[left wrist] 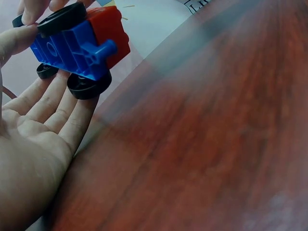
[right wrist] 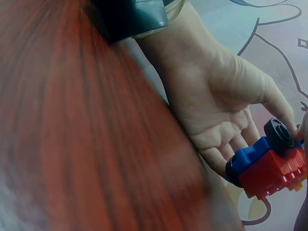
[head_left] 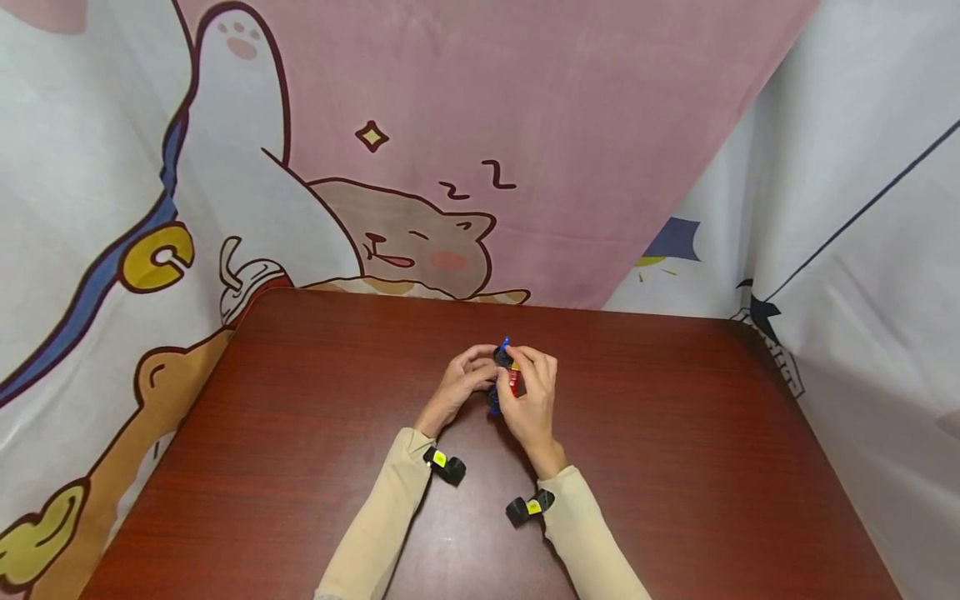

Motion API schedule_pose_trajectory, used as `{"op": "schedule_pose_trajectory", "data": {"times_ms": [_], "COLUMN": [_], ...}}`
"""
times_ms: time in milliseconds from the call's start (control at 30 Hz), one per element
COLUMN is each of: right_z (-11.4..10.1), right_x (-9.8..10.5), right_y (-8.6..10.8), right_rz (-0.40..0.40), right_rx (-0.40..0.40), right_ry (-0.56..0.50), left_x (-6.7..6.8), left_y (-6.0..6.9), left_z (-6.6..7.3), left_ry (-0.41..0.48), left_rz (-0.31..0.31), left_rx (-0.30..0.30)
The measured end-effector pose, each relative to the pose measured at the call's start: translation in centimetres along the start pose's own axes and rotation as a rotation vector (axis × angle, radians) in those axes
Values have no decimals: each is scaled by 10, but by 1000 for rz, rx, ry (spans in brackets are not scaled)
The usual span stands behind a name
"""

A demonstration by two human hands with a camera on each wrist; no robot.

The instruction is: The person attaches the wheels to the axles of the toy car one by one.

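Note:
Above the table, both hands hold a toy block car (head_left: 513, 380) between them. It has a blue wheeled base (left wrist: 67, 50), black wheels (left wrist: 89, 85) and a red block (right wrist: 272, 174) on the base. A small coupling peg sticks out at one end of the base. My left hand (head_left: 456, 383) grips the car from the left, thumb by the underside and fingers along the wheels. From the right, my right hand (head_left: 529, 398) pinches it between thumb and fingers. A bit of yellow-orange shows beside the red block, mostly hidden by fingers.
The dark reddish-brown wooden table (head_left: 300, 467) spreads beneath both arms. A cartoon-printed cloth (head_left: 600, 142) hangs behind and along the sides of the table. Black wrist cameras (head_left: 448, 468) are strapped over the cream sleeves.

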State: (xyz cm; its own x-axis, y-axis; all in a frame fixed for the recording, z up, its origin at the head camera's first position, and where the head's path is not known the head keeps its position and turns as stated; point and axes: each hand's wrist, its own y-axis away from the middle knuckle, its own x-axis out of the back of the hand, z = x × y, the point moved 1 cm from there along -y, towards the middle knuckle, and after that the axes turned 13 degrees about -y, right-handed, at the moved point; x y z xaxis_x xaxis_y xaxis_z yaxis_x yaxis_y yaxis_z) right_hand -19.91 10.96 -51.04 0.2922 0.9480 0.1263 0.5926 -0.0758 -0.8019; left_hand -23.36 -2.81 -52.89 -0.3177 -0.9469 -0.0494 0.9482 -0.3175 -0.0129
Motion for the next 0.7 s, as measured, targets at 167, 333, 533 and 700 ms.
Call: {"op": "schedule_pose_trajectory", "data": {"times_ms": [167, 333, 533, 700], "right_z": [1, 1, 2, 2], "right_x": [1, 2, 3, 3], "right_y": [0, -1, -2, -2], "right_rz": [-9, -17, -21, -23], "right_rx": [-7, -22, -59, -79], "right_ry": [0, -3, -26, -35], "left_x": [0, -1, 0, 0], "left_y": [-1, -1, -2, 0], "left_z": [-2, -3, -3, 0], "left_ry": [8, 3, -3, 53], "left_rz": [4, 7, 1, -6], "left_rx": [-6, -18, -13, 21]}}
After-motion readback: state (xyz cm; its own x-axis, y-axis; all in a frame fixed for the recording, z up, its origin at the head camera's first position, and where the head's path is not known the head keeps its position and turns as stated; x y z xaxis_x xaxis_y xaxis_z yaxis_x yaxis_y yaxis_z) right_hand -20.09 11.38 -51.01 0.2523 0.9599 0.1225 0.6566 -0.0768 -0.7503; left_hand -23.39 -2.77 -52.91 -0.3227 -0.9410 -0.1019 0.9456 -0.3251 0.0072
